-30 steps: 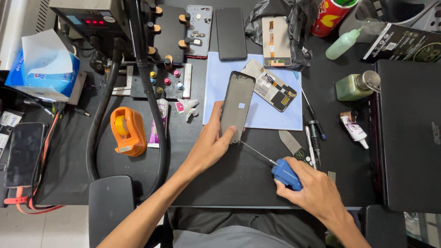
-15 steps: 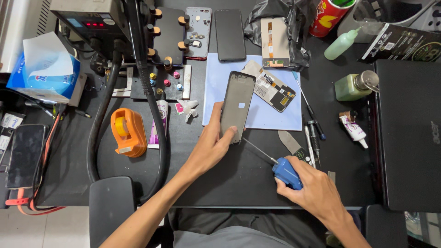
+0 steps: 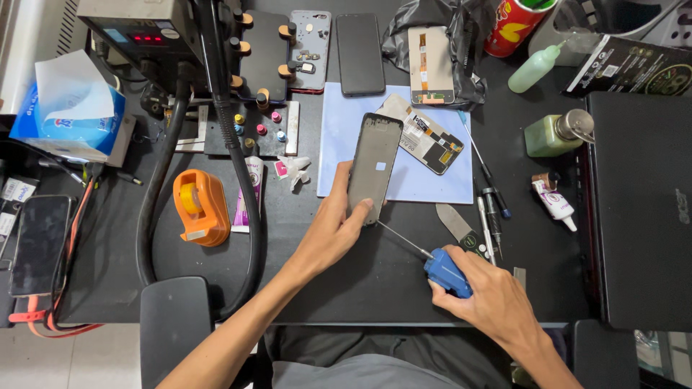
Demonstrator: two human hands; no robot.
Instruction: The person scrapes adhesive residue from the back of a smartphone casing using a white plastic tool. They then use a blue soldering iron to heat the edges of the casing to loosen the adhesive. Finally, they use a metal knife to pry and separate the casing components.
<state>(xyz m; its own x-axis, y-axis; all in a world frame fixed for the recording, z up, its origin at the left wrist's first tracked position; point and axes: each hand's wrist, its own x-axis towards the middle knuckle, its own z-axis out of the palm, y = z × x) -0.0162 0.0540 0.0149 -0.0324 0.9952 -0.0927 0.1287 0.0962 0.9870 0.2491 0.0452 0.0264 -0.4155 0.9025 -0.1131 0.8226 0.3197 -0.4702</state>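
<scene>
1. Phone frame (image 3: 373, 167) sits under your left hand (image 3: 333, 232): fingers clamped along its lower edge, pinning it half on the pale blue mat (image 3: 432, 180), half on the black counter (image 3: 360, 274). Judged purpose: steady the frame against the tool's push.
2. Your right hand (image 3: 490, 302) is closed around the blue-handled screwdriver (image 3: 436, 265); the thin shaft runs up-left and its tip meets the frame's bottom corner, just beside your left fingertips.
3. Low shaft angle suggests prying or working a bottom-edge screw; which one cannot be told.
4. Spare tools lie right of the mat, near your right hand: one flat metal spudger (image 3: 457, 225), roughly three slim drivers (image 3: 489, 209).
5. Count, phone parts: one frame in hand, one opened display assembly (image 3: 425, 137) on the mat, one dark phone (image 3: 360, 52), one back shell (image 3: 308, 43), one screen with flex (image 3: 430, 63), one phone at far left (image 3: 40, 243).
6. Count, consumables: one orange tape dispenser (image 3: 200, 207), two green bottles (image 3: 551, 133), one tissue box (image 3: 68, 115), one glue tube (image 3: 553, 200).
</scene>
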